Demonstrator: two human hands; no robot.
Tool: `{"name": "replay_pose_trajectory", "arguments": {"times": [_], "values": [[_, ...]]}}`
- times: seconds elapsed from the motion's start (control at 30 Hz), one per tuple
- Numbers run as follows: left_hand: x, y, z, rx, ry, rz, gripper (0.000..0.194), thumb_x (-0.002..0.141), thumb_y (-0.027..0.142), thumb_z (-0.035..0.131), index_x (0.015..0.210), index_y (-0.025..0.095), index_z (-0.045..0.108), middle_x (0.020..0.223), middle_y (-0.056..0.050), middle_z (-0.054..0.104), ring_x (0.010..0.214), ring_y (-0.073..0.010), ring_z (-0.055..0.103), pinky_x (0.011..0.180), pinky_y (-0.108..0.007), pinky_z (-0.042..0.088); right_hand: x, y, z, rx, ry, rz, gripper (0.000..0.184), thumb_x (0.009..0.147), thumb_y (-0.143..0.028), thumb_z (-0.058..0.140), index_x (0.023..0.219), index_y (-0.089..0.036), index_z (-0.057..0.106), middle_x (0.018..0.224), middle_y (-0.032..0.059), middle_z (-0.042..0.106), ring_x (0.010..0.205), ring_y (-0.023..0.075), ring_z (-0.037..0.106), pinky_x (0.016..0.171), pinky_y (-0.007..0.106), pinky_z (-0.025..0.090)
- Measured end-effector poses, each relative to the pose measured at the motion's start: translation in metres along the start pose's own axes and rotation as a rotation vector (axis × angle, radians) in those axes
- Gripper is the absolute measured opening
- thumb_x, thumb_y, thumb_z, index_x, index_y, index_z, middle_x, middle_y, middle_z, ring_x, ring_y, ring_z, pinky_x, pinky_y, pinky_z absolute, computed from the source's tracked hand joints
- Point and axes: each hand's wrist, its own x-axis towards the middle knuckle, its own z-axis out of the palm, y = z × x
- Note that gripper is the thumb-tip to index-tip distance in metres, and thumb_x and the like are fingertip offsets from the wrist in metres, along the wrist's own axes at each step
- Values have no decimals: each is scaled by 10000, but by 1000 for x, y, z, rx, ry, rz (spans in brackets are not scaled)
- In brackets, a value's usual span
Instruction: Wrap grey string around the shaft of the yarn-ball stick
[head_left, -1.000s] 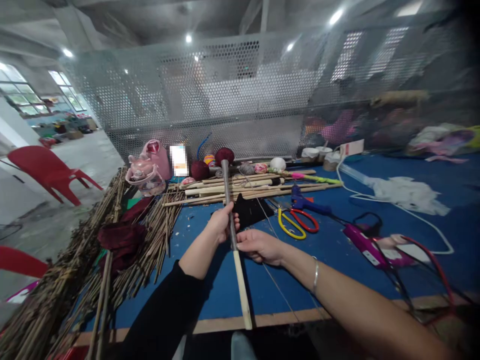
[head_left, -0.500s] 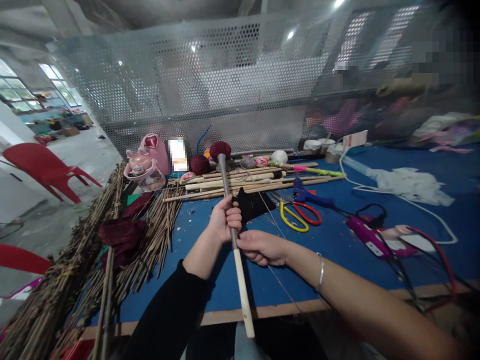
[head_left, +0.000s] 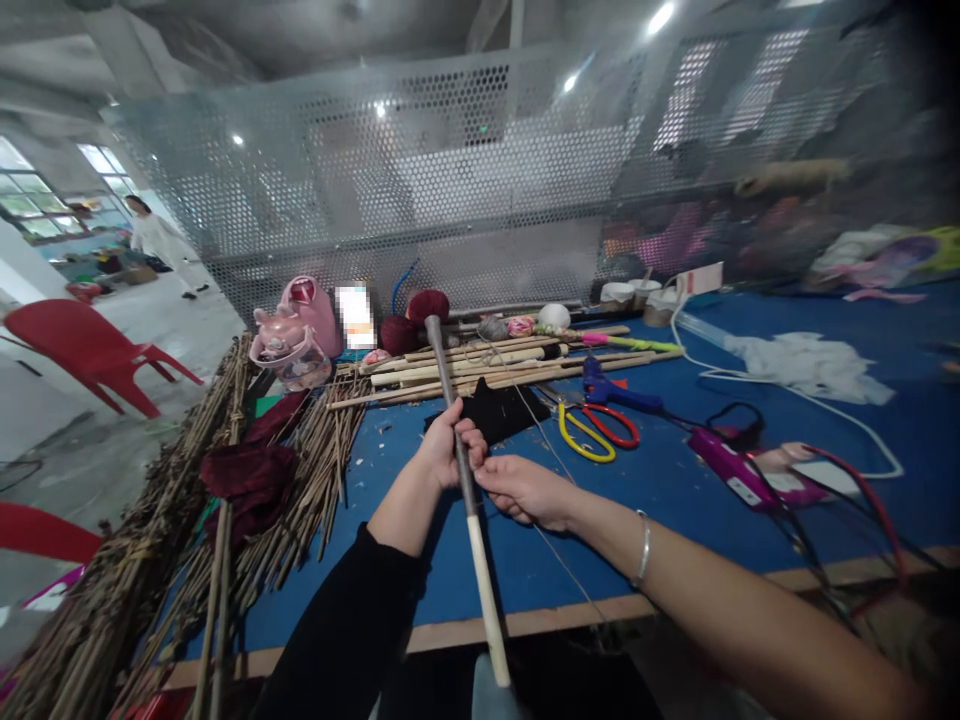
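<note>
My left hand [head_left: 444, 452] is wrapped around a long wooden stick [head_left: 484, 590], which slants away from me across the table edge. Grey covering, apparently wound yarn, coats its upper length, while the near end is bare pale wood. At the far end the stick meets a dark red ball [head_left: 429, 305]. Close beside the stick, my right hand [head_left: 521, 490] is closed in a pinch at the grey part. A thin grey yarn [head_left: 564, 566] runs below that hand toward the table edge; its end in the fingers is hidden. Black cloth [head_left: 502, 412] lies just beyond my hands.
Scissors [head_left: 587, 432] with yellow and red handles and a blue glue gun [head_left: 615, 388] lie to the right, near a purple power strip [head_left: 739, 470]. Bundled twigs [head_left: 300, 500] fill the left. Pale sticks [head_left: 465, 368] lie behind. A person [head_left: 159, 245] walks at the far left.
The grey covering reaches slightly further down the stick. My right hand has shifted a little up along it. The view has moved slightly, and a person has appeared at the far left.
</note>
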Motion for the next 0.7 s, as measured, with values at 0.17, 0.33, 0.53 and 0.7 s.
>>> {"name": "replay_pose_trajectory", "arguments": {"times": [0.17,0.33,0.53,0.7], "values": [[8,-9,7,120,118,136,473,710,517,488,487,187,234,412,67,275,320,-39,253,311,-158,155,1,1,2,-13,11,-20,371,740,-519,490,659,-186,347,409,-112,258,299,11,146,274,128,109],[13,-22,9,294,261,466,377,717,555,453,665,182,428,406,90,311,315,-34,217,334,-159,149,1,0,2,10,23,-47,368,735,-531,487,679,-190,358,424,-113,275,305,12,128,264,126,108],[13,-21,5,370,306,530,397,762,522,408,823,152,539,518,23,493,418,-63,409,383,-158,279,5,-1,-9,67,-29,-51,288,701,-413,587,741,-190,409,407,-130,210,316,13,90,282,125,78],[-31,-33,13,501,432,506,366,693,380,591,993,184,518,828,-40,579,591,-93,514,468,-173,392,6,-3,-16,114,-21,-76,300,668,-380,627,721,-177,412,397,-133,212,317,9,89,291,133,56]]}}
